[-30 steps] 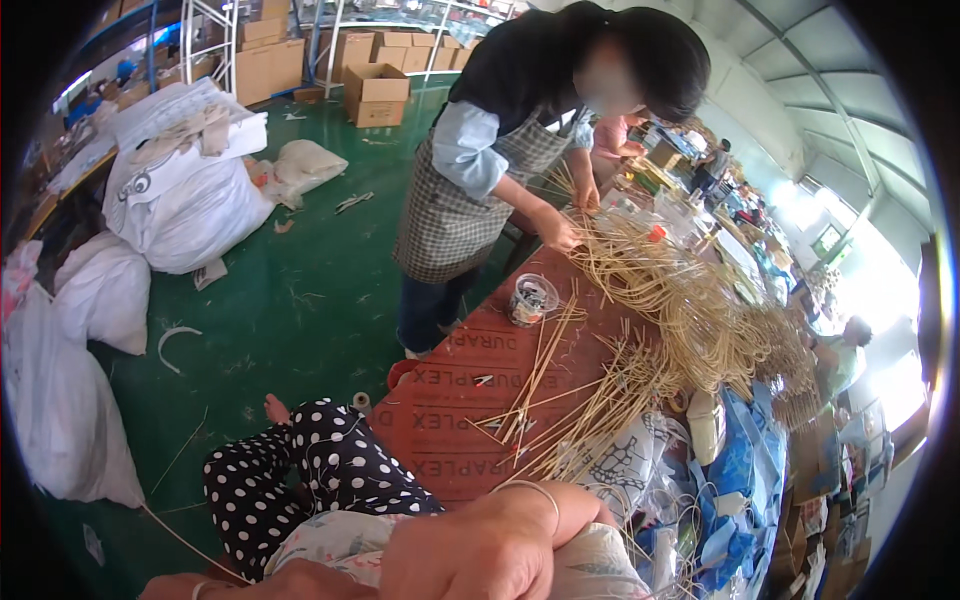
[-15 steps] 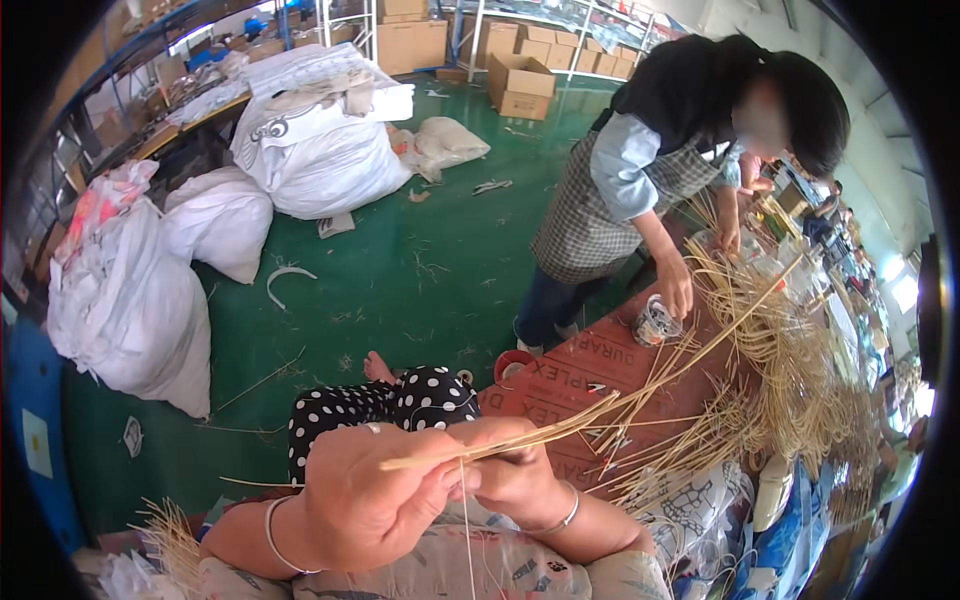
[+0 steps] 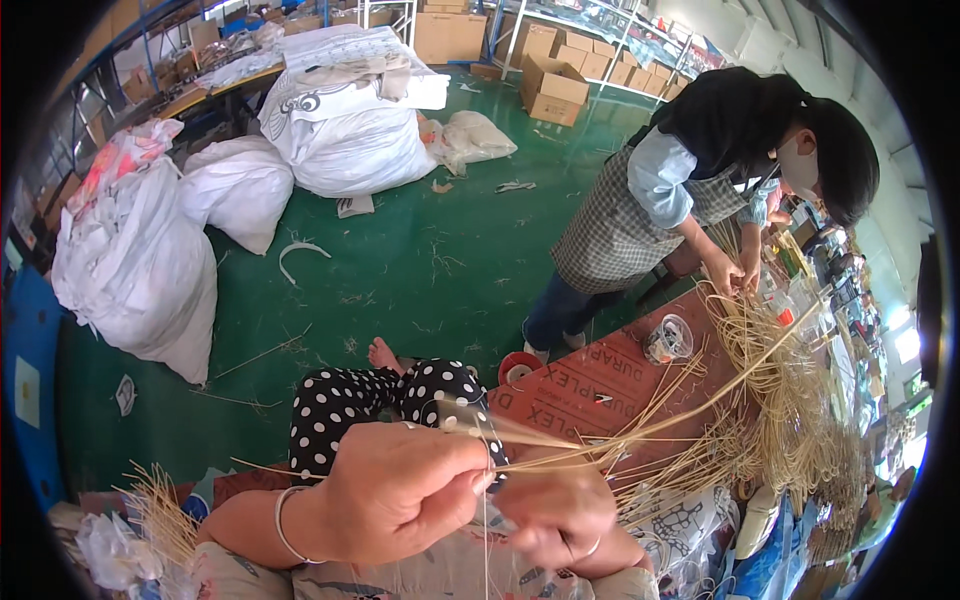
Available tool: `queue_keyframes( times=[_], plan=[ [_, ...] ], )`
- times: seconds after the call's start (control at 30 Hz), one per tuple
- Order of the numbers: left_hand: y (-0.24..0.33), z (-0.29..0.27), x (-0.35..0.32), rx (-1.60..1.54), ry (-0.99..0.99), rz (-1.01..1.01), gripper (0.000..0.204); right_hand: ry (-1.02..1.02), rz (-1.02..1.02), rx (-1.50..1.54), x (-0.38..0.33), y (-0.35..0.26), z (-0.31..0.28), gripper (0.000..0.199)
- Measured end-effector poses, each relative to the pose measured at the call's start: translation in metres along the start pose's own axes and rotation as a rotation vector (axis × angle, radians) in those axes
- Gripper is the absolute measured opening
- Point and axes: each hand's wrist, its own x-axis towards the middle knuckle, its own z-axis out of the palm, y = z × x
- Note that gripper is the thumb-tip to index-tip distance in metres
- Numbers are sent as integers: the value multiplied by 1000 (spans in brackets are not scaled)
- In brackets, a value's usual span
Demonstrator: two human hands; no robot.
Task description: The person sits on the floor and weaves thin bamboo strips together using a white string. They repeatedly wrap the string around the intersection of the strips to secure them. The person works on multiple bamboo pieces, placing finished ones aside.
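Note:
In front of my lap, my left hand (image 3: 410, 492) is closed, with thumb and forefinger pinching a thin bundle of tan cane strands (image 3: 640, 436). The bundle runs up to the right across the red board. A pale thread (image 3: 486, 535) hangs straight down beside the left fingertips. Just right of it, my right hand (image 3: 560, 510) is smeared by motion under the bundle, so its grip cannot be made out. A blurred strand end crosses above both hands.
A red board (image 3: 550, 400) holds a clear tub (image 3: 670, 340) and a heap of tan cane strands (image 3: 790, 400). A co-worker (image 3: 680, 190) bends over its far side, both hands on strands. White sacks (image 3: 140, 270) stand at left; a red bowl (image 3: 518, 367) sits beside the board.
My right hand has moved down and right from the left hand and is blurred. The bundle's near end has shifted. The co-worker's hand has left the tub and joined the other at the strands.

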Motion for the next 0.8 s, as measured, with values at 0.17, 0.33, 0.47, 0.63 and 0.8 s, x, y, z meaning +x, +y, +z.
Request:
queue_keyframes(
  times=[0.17, 0.33, 0.47, 0.63, 0.8],
  plan=[
    [5, -5, 0, -271, -70, -214, 3, 246, 550, 458, 2, 8, 14, 26],
    [5, -9, -4, -241, -114, -220, 6, 31, 434, 569, 2, 27, 12, 22],
    [2, -7, -4, -157, -78, -163, 9, 155, 627, 731, 1, 24, 17, 21],
    [-2, -5, -5, -40, -40, -55, 13, 165, 839, 990, 8, 20, 22, 13],
    [-7, -6, -11, 68, 71, 52, 8, 189, 901, 733, 6, 24, 21, 14]
  ],
)
